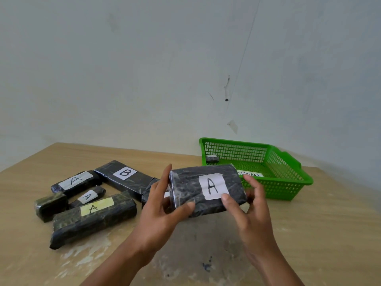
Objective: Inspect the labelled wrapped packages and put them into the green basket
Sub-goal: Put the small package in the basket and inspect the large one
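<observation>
- Inspection is the step in hand: the held package (191,188) is up off the table (309,234), between the person and the green basket (276,189), just near of the basket's near-left corner.
- The left hand (162,205) grips the package's left end, fingers standing up along the end face and thumb hooked on the near edge.
- The right hand (249,205) grips the right end, thumb pressed at the near right corner of the white label, fingers wrapped behind.
- The long axis runs left to right, close to level. The broad labelled face is tipped up and toward the person, so the "A" reads upright from the near side.
- Next move, as I judge it: carry the package far and right over the basket's near wall and lower it flat.
- The basket floor looks roomy enough, holding only a small package (212,158) in its far-left corner and a white slip (249,174) by the near wall.
- A two-handed carry would likely keep the slick wrap from sliding.
- On the table at the left lie the B package (125,176), a long A package (76,182), a short A package (88,196), a yellow-labelled A package (94,215) and an unlabelled package (51,206). Another is mostly hidden behind the left hand.
</observation>
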Action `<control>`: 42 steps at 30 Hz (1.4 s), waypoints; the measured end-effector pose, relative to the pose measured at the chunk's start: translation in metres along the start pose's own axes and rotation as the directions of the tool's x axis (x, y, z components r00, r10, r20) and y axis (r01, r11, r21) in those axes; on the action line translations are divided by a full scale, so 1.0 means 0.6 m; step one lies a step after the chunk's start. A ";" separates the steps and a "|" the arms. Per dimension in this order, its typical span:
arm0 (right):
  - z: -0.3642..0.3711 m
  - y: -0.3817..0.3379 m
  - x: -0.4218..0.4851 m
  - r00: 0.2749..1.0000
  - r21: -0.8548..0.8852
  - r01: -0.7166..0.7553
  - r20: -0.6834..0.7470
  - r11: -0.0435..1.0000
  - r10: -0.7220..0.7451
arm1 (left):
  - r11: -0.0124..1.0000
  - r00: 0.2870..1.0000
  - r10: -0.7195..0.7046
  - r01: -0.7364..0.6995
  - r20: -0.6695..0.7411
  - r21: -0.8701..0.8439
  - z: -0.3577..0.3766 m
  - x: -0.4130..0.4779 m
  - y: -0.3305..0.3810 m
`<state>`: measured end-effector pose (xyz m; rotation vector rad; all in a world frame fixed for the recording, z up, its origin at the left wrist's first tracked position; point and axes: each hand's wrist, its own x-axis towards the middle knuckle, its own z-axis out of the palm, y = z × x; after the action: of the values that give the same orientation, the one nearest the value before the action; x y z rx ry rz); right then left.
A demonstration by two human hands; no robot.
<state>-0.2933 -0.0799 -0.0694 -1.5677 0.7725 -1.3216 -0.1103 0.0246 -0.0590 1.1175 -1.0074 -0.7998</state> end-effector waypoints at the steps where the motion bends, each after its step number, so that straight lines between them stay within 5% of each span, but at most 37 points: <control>1: 0.000 0.000 0.002 1.000 0.032 -0.014 0.009 0.999 0.014 | 1.000 1.000 -0.001 0.001 -0.007 -0.009 -0.002 0.003 -0.002; 11: -0.017 0.010 0.014 0.919 0.191 -0.230 0.365 0.954 0.149 | 0.996 0.996 -0.072 0.075 0.056 -0.046 -0.022 0.012 -0.008; 24: -0.005 -0.012 -0.010 0.940 0.014 -0.066 0.337 0.998 0.057 | 0.984 1.000 -0.005 0.006 -0.006 0.176 -0.008 0.004 -0.003; 42: 0.011 -0.019 -0.014 0.989 -0.039 -0.046 0.141 0.998 0.051 | 0.997 0.999 -0.002 0.005 -0.039 0.077 0.001 0.000 -0.007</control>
<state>-0.2897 -0.0664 -0.0622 -1.6413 0.7442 -1.1531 -0.1107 0.0231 -0.0633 1.1965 -1.0111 -0.7444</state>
